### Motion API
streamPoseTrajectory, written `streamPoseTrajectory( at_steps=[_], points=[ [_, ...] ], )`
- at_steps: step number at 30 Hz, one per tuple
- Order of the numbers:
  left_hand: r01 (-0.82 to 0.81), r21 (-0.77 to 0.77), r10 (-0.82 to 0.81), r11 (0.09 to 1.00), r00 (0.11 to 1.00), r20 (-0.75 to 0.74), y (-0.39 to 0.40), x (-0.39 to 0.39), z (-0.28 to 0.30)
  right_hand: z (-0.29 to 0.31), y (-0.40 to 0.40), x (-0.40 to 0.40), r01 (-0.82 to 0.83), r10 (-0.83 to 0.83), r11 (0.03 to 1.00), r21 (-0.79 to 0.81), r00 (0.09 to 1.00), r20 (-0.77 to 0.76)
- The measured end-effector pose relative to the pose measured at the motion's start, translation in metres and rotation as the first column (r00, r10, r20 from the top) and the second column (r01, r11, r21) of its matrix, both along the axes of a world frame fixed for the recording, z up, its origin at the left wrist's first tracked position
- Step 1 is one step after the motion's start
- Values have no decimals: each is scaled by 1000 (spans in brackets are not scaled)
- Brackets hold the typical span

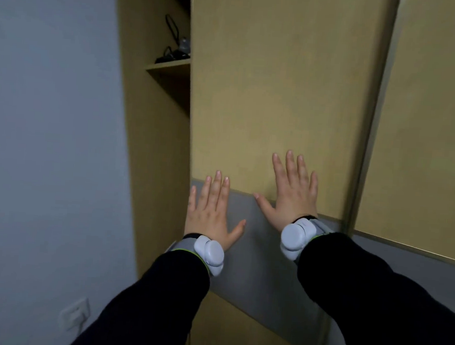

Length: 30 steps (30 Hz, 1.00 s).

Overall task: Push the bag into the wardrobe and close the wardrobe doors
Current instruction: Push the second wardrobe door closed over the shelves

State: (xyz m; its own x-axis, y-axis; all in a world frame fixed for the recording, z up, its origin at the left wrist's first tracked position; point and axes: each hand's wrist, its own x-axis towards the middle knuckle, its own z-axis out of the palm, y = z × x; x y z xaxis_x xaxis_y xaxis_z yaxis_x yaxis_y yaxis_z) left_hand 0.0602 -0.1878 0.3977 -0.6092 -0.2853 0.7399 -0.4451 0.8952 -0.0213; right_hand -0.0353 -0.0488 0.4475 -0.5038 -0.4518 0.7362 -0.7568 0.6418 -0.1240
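A tall wardrobe door (275,94) of yellow-brown wood with a grey band (259,244) across it fills the middle of the head view. My left hand (212,214) lies flat on the grey band near the door's left edge, fingers spread and pointing up. My right hand (292,193) rests flat on the door just above the band, fingers apart too. Neither hand holds anything. A second door panel (425,132) stands to the right, behind a vertical frame edge. The bag is not in view.
Left of the door an open shelf (169,64) carries black cables and a small dark device (175,50). A grey wall (48,133) runs along the left, with a white socket (75,314) low down. Both wrists wear white trackers over black sleeves.
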Motion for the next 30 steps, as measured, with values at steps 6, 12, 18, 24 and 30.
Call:
streamPoseTrajectory(
  at_steps=[6,12,18,24,30],
  points=[
    [-123,14,123,992,992,-7,-53,-21,8,16,-67,-36,-124,125,992,31,991,-51],
    [-212,86,217,974,975,-52,-96,-67,7,45,-126,-72,-196,206,978,75,965,-161],
    [-255,422,314,870,947,-74,-132,-104,-16,72,-179,-94,-167,232,958,233,931,-283],
    [-149,683,272,715,959,-75,-164,-136,-15,95,-213,-102,-48,179,950,308,894,-411],
    [77,842,142,535,973,-179,-207,-159,-19,107,-248,-110,172,17,938,301,846,-533]
  ],
)
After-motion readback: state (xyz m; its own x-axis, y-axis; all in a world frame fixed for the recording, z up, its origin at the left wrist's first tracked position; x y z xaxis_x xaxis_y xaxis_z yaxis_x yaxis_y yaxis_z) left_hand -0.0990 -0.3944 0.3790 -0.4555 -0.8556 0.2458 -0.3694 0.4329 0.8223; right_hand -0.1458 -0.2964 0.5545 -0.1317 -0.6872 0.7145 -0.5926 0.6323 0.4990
